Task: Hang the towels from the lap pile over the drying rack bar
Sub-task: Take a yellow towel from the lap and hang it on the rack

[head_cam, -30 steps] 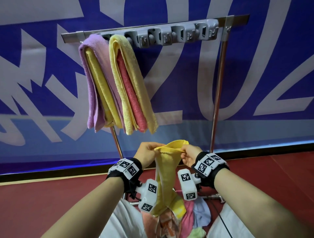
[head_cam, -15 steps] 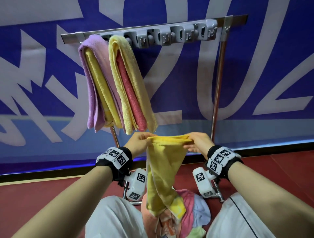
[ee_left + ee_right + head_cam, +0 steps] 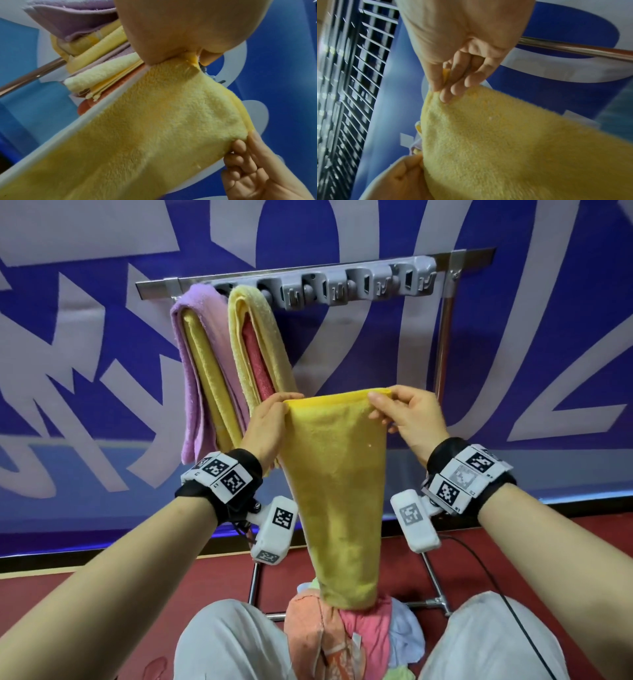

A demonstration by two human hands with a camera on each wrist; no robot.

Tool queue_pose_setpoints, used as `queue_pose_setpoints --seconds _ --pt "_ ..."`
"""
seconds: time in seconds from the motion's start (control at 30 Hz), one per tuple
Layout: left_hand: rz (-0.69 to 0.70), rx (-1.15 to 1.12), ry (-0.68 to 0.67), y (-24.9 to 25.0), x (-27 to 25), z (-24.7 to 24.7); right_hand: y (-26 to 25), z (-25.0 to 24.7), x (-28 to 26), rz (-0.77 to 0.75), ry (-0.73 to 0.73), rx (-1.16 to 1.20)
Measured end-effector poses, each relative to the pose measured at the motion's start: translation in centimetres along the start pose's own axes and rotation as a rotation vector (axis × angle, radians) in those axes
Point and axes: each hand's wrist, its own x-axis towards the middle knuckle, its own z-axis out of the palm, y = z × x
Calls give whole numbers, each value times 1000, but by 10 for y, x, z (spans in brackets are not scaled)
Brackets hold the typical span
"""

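Left hand (image 3: 270, 424): raised, pinching left top corner of yellow towel (image 3: 337, 484).
Right hand (image 3: 409, 419): raised level, pinching right corner.
Towel: taut edge, below rack bar (image 3: 472, 254).

On my lap (image 3: 222, 642) lies a loose pile of towels (image 3: 356, 635), orange, pink, pale blue and a bit of green, bunched between my thighs. The drying rack bar (image 3: 164, 285) in front of me carries two folded bundles side by side at its left end: a purple towel (image 3: 191, 361) wrapped around a yellow one, and a pale yellow towel (image 3: 263, 337) wrapped around a pink one. The rack's metal feet (image 3: 435, 599) stand on the dark red floor (image 3: 85, 587).
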Motion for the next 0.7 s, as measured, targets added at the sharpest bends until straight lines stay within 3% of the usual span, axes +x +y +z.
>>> queue_pose_setpoints --seconds 0.2,0.33,0.4,0.47,0.57,0.7 --pt "190 89 13 -4 -3 -10 2 -10 5 -32 104 96" --pt "136 81 -6 -13 -4 -13 17 -13 3 18 90 -9" --pt "90 96 11 -18 -6 -9 22 -11 -2 51 85 -20" --pt "10 101 55 -27 -7 -1 28 -4 -4 87 176 -90" --pt "-205 39 141 -48 -6 21 43 15 -9 175 259 -180" --pt "-405 -150 161 -67 -10 49 56 44 -16 287 58 -233"
